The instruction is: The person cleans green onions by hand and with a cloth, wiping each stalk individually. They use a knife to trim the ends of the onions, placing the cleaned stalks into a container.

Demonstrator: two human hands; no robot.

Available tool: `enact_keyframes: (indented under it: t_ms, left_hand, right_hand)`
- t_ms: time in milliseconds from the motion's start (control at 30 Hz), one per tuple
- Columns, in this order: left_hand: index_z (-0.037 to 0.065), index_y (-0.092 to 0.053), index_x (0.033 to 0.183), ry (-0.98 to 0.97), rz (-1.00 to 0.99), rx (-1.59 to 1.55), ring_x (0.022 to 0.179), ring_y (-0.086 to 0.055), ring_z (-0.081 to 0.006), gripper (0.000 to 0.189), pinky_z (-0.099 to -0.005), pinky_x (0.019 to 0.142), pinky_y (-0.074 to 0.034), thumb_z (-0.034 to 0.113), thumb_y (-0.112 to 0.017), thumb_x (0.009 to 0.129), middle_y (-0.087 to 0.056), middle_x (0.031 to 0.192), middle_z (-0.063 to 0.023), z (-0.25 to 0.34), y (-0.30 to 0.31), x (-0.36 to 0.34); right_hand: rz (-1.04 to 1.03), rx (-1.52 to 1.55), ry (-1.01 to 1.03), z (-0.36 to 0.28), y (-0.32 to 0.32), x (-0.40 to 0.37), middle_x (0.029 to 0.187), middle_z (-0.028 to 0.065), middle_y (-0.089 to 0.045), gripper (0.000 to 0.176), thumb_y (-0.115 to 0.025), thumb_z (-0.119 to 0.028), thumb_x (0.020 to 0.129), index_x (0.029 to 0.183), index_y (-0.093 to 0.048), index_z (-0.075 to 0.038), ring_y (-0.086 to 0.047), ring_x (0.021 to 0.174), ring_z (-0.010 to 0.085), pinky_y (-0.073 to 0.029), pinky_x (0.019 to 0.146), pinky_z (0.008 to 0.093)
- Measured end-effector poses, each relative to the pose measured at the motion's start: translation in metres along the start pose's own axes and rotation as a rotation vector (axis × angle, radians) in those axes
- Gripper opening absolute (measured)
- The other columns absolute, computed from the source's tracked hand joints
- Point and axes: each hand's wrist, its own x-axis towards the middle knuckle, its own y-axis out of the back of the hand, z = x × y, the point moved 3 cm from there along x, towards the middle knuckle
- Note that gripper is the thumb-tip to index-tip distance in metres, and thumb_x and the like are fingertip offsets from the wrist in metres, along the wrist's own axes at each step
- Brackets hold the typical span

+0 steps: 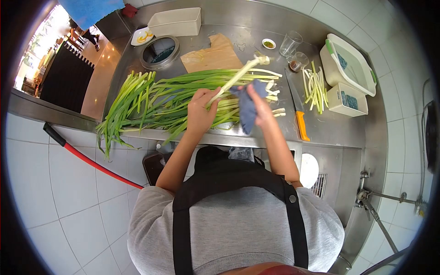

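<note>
My left hand (201, 110) is closed round a thick green onion (238, 75), whose pale root end points up and to the right. In my right hand (261, 106) is a blue-grey cloth (248, 109), bunched beside the stalk and overlapping it in this view. Beneath both hands a wide pile of long green onions (172, 89) lies across the steel counter, green tops to the left and white ends to the right. Some leaves hang over the counter's front edge.
Right of the pile lies a knife with an orange handle (301, 126), near cut pale stalks (315, 89). Two glasses (290, 42), a small sauce dish (269, 44) and white tubs (337, 68) stand behind. Brown paper (213, 56), a round lidded container (160, 51) and a rectangular bin (176, 23) are at the back left.
</note>
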Motion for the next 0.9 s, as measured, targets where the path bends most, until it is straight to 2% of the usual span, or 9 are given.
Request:
enact_keyframes:
  t_ms: [67,200,300,433,500,633,700,833,900]
  left_hand:
    - [0.008,-0.067,0.103,-0.019,-0.01,-0.018,0.073,-0.058,-0.0229,0.029,-0.029,0.067,-0.045,0.002,-0.065,0.074,-0.06,0.082,-0.012,0.002,-0.007,-0.001]
    - [0.008,-0.067,0.102,-0.045,-0.042,-0.007,0.074,-0.059,-0.0233,0.029,-0.0295,0.067,-0.046,0.002,-0.066,0.074,-0.061,0.082,-0.0125,0.0,-0.003,0.003]
    - [0.006,-0.066,0.102,-0.035,-0.035,0.031,0.074,-0.059,-0.0249,0.028,-0.0306,0.067,-0.046,0.001,-0.066,0.074,-0.06,0.083,-0.0128,-0.013,0.017,0.011]
    - [0.005,-0.066,0.1,-0.08,-0.006,0.05,0.075,-0.059,-0.0268,0.027,-0.032,0.066,-0.047,0.001,-0.065,0.073,-0.06,0.083,-0.0131,-0.009,0.025,0.016]
    - [0.004,-0.066,0.099,-0.088,-0.01,0.043,0.075,-0.059,-0.0269,0.026,-0.0319,0.067,-0.047,0.001,-0.065,0.073,-0.06,0.083,-0.013,-0.004,0.015,0.012]
    - [0.004,-0.066,0.099,-0.137,-0.014,0.03,0.075,-0.059,-0.0265,0.026,-0.0318,0.068,-0.047,0.001,-0.066,0.073,-0.061,0.084,-0.0127,0.001,-0.004,0.003]
    - [0.004,-0.066,0.099,-0.115,-0.016,0.014,0.076,-0.059,-0.0261,0.026,-0.0316,0.068,-0.047,0.002,-0.067,0.073,-0.061,0.084,-0.0127,-0.003,-0.003,0.003]
    - [0.004,-0.067,0.098,-0.043,-0.084,-0.016,0.077,-0.06,-0.026,0.023,-0.0315,0.069,-0.047,0.004,-0.067,0.074,-0.062,0.086,-0.0133,-0.011,-0.004,0.0]
    - [0.004,-0.067,0.097,-0.047,-0.093,-0.028,0.078,-0.061,-0.0261,0.023,-0.0315,0.069,-0.047,0.004,-0.067,0.075,-0.063,0.086,-0.0137,-0.012,-0.007,0.0]
  right_hand:
    - [0.043,-0.006,0.141,-0.001,-0.041,-0.015,0.094,0.0027,-0.06,0.027,-0.066,-0.015,0.082,0.105,-0.057,-0.003,-0.056,0.086,0.012,-0.045,0.074,0.025]
    - [0.066,-0.204,0.21,-0.01,-0.039,-0.011,0.091,0.0026,-0.061,0.023,-0.066,-0.013,0.082,0.101,-0.058,-0.002,-0.056,0.083,0.0119,-0.045,0.072,0.0258]
    - [0.109,-0.349,0.165,-0.023,-0.011,-0.003,0.089,0.0032,-0.062,0.021,-0.066,-0.013,0.082,0.097,-0.058,-0.002,-0.057,0.079,0.0123,-0.046,0.069,0.026]
    - [0.051,-0.27,0.143,-0.041,-0.022,-0.008,0.086,0.0034,-0.062,0.02,-0.067,-0.017,0.081,0.094,-0.059,-0.003,-0.057,0.075,0.0107,-0.046,0.065,0.0248]
    - [0.04,-0.238,0.094,-0.026,-0.03,-0.002,0.082,0.0013,-0.06,0.02,-0.068,-0.018,0.081,0.091,-0.058,-0.004,-0.055,0.071,0.0091,-0.045,0.062,0.0239]
    - [0.058,-0.133,0.221,-0.009,-0.049,0.001,0.079,-0.0016,-0.055,0.019,-0.068,-0.017,0.081,0.091,-0.056,-0.005,-0.05,0.068,0.0073,-0.041,0.058,0.0231]
    - [0.019,-0.217,0.173,-0.005,-0.038,0.005,0.085,0.0015,-0.058,0.022,-0.066,-0.015,0.082,0.097,-0.055,-0.003,-0.053,0.075,0.0095,-0.044,0.064,0.0243]
    - [0.055,-0.428,0.197,-0.008,-0.027,0.005,0.089,0.0028,-0.06,0.021,-0.063,-0.012,0.084,0.1,-0.056,-0.001,-0.054,0.079,0.0106,-0.045,0.068,0.0255]
    - [-0.001,-0.606,0.351,-0.013,-0.026,0.004,0.09,0.0033,-0.061,0.021,-0.062,-0.013,0.084,0.1,-0.056,-0.001,-0.055,0.082,0.012,-0.045,0.072,0.0266]
